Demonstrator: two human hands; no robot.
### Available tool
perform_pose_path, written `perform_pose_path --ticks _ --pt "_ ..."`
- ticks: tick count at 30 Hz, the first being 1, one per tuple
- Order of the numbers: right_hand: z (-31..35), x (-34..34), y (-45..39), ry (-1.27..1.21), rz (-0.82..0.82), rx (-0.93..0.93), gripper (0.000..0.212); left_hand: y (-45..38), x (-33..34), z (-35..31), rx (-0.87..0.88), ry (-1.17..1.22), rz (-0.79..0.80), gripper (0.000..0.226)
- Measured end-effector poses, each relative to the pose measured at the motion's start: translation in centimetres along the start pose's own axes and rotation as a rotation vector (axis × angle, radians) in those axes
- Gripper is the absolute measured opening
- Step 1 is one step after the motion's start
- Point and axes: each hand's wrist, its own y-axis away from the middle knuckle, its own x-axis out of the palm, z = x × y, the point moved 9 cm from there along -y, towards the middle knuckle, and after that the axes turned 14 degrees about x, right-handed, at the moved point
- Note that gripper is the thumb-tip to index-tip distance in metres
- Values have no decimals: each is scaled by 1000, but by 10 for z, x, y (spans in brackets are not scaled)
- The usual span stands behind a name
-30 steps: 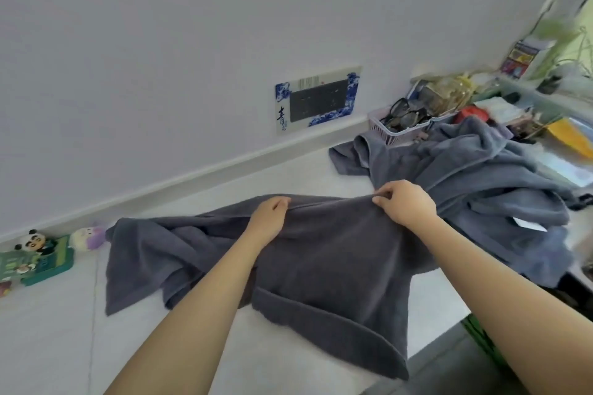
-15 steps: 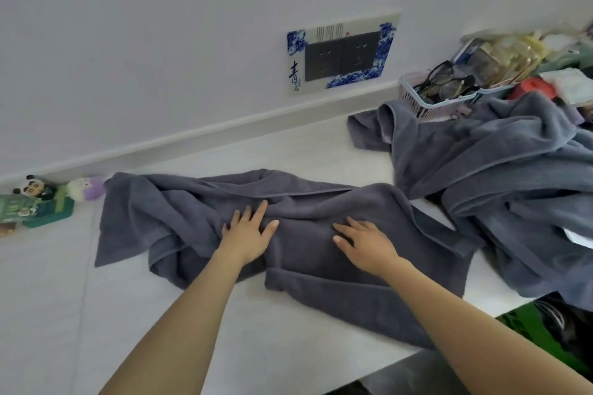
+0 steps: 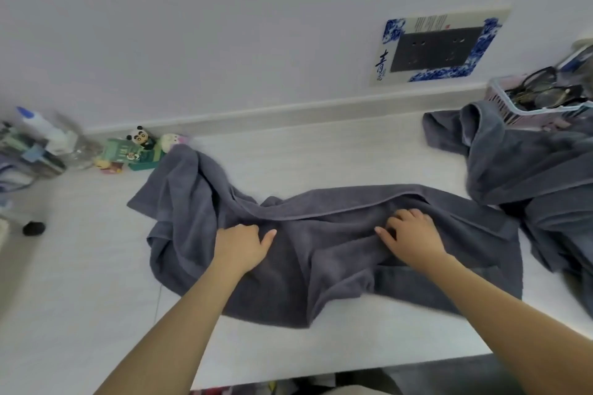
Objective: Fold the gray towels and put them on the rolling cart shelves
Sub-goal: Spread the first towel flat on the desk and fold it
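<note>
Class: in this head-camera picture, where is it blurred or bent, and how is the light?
Head view: the bottle clutter at the left edge and the towel pile at the right smear; the wall ledge bows from the wide lens; light is soft and even, without glare.

Two gray towels, two hands.

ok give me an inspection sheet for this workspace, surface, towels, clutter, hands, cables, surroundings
surface: white countertop, bare strip along its back edge.
job's things: one gray towel spread out crumpled, not yet folded; more gray towels heaped at right; cart not in view.
clutter: panda figurine and green box at back left; basket of eyeglasses at back right; bottles far left, blurred.
hands: left hand and right hand both rest on the spread towel, fingers bunching the cloth.
cables: nothing seen.
surroundings: plain wall, outlet panel with blue-patterned frame.
</note>
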Motion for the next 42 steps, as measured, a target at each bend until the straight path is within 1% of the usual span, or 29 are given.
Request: perform_pose_path --ticks 1,2,3,4,5,6,7,8,9,10,12,15,16,18,20,23,26,27,29,30,33,35,36,37,38,39,40,42 --pt "16 -5 10 -40 -89 -36 40 0 -7 -5 35 -31 -112 48" --pt "31 -5 21 -95 -141 -69 42 0 -11 -14 95 -28 -218 42" --pt "44 -3 29 -135 -158 -93 49 -1 -10 -23 165 -1 -279 36" --pt "55 8 34 -149 -112 -111 59 -3 -3 -32 227 36 -274 38" --pt "62 21 38 -159 -55 -123 67 -6 11 -38 266 71 -188 47" --pt "64 34 42 -125 15 -121 70 -9 26 -42 275 89 -85 56" --pt "60 45 45 -70 25 -125 70 -10 39 -42 259 93 2 61" --pt "53 54 48 -21 34 -126 69 -12 48 -40 236 97 42 63" --pt "42 61 50 20 54 -115 68 -14 52 -38 213 106 41 64" --pt "31 65 52 52 77 -104 66 -16 50 -36 202 115 13 64" --pt "14 65 51 62 68 -122 64 -22 36 -38 207 142 -93 62" --pt "9 40 39 -26 31 -92 69 -32 1 -41 204 219 -349 52" --pt "13 29 33 -63 6 -81 70 -37 -6 -42 196 236 -386 49" --pt "22 12 19 -126 -41 -55 66 -49 -12 -45 186 260 -400 45" --pt "34 4 3 -168 -47 -56 63 -60 -17 -44 177 278 -390 46" --pt "49 6 -26 -200 -5 -58 57 -76 -20 -39 160 280 -373 50" --pt "49 7 -55 -199 -17 2 49 -95 -17 -35 152 233 -315 54" --pt "47 7 -65 -213 -42 16 44 -103 -13 -33 139 219 -277 55" --pt "44 -3 -81 -271 -154 24 30 -118 -4 -26 115 199 -192 56" --pt "40 -10 -90 -297 -207 46 27 -124 0 -24 112 193 -157 56" --pt "13 -36 -123 -268 -294 233 28 -139 6 -18 123 171 -109 56" --pt "-2 -45 -142 -214 -284 345 25 -144 11 -14 122 102 -87 58" --pt "-1 -44 -148 -190 -263 364 27 -145 15 -11 106 70 -81 59" --pt "8 -42 -148 -174 -245 355 34 -144 18 -8 83 49 -84 61" --pt "24 -38 -143 -164 -247 302 41 -143 20 -4 61 44 -97 65" --pt "44 -31 -132 -177 -276 212 45 -142 21 -1 47 57 -119 70" --pt "66 -21 -117 -194 -268 105 46 -141 21 0 47 76 -144 74" --pt "95 10 -87 -154 -159 -75 51 -138 20 4 69 96 -174 77"
